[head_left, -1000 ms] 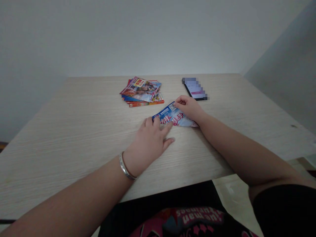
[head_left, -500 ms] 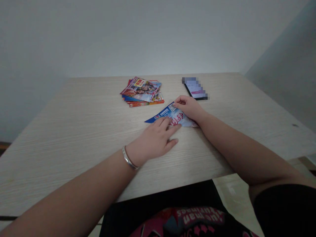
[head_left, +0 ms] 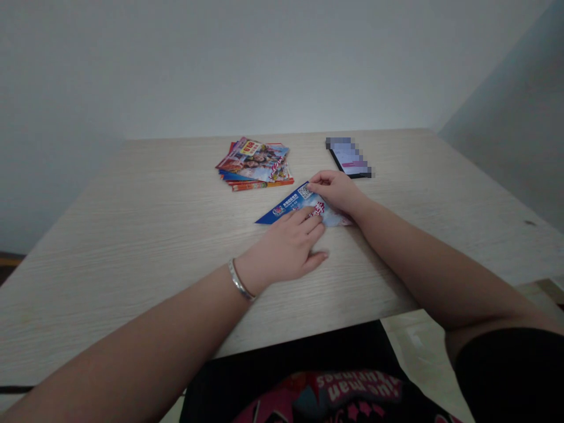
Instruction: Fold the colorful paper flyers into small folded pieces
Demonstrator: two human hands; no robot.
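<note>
A folded blue, white and red paper flyer (head_left: 286, 205) with a QR code lies flat on the table, its blue point aimed left. My left hand (head_left: 284, 247), with a silver bangle (head_left: 239, 280) on the wrist, rests palm down with its fingers spread over the flyer's near part. My right hand (head_left: 335, 191) has its fingertips pinched on the flyer's far right side, next to the QR code. Much of the flyer's printing is hidden under both hands.
A fanned stack of colourful leaflets (head_left: 254, 166) lies on the pale wood-grain table (head_left: 132, 247) beyond my hands. A smartphone (head_left: 350, 158) lies to its right, near the far edge. Walls stand behind the table; my dark printed clothing shows below its near edge.
My left hand has slid right across the flyer, covering more of its print. The flyer's blue point now reaches further left. My right hand has barely moved.
</note>
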